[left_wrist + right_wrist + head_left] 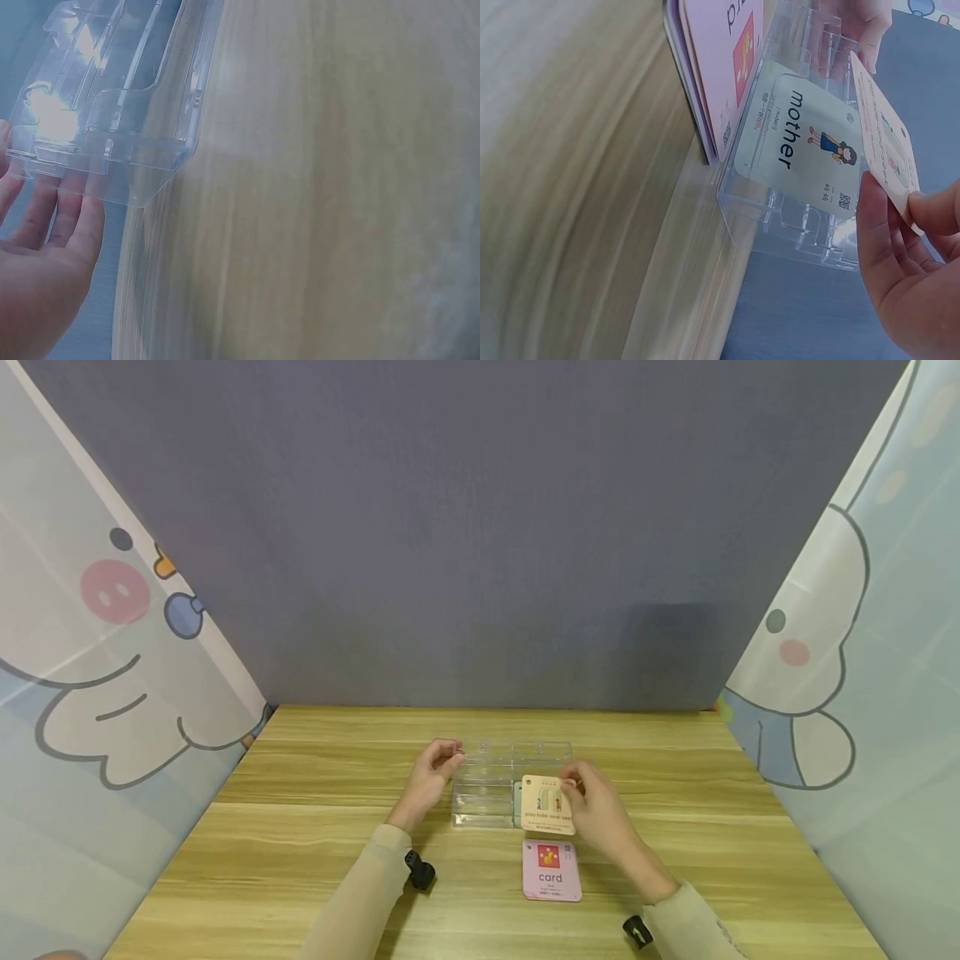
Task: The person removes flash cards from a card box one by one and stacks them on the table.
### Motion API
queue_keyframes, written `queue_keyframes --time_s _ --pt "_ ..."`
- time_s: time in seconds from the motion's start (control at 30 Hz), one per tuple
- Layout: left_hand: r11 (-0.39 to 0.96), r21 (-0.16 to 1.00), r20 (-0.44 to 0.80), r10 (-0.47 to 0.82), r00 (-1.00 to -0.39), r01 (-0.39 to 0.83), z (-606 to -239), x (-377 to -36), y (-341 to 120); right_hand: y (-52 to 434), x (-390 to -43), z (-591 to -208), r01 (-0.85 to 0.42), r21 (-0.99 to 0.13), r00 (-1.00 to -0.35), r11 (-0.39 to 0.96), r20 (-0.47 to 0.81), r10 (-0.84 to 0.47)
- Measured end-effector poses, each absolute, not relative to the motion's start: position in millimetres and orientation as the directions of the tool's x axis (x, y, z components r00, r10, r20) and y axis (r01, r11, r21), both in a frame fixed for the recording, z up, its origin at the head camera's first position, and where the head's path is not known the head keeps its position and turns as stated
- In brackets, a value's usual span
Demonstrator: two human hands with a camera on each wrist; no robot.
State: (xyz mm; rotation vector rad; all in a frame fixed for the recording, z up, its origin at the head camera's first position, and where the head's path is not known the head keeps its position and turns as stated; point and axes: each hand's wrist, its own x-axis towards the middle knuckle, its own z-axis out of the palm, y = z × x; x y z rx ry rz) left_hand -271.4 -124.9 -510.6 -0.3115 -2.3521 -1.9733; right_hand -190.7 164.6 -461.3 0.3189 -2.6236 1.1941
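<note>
Now the right hand (pixel 600 814) pinches a cream picture card (pixel 548 804) upright just above the clear plastic tiered holder (pixel 487 789) on the wooden desk (pixel 300 827); the left hand (pixel 431 777), fingers relaxed, steadies the holder's left end.

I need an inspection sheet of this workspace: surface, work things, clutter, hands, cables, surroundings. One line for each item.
Surface: wooden table, light grain.
Work things: clear holder standing on the table with a "mother" card in a front slot; beige card held just in front of the holder; pink card stack lying flat before the holder, top one reads "card".
Clutter: nothing seen.
Hands: left hand touches the holder's left end with straight fingers; right hand pinches the beige card.
Cables: nothing seen; a small black camera sits on each wrist.
Surroundings: grey backdrop, cartoon-print curtains at both sides.
</note>
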Motion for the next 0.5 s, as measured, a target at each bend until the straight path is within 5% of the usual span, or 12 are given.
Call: queue_keyframes --time_s 0.5 --pt "0.164 0.966 0.178 0.131 -0.975 0.198 -509.9 -271.4 -125.7 171.4 -185.2 -461.5 -0.268 -0.772 -0.960 0.576 0.261 -0.096"
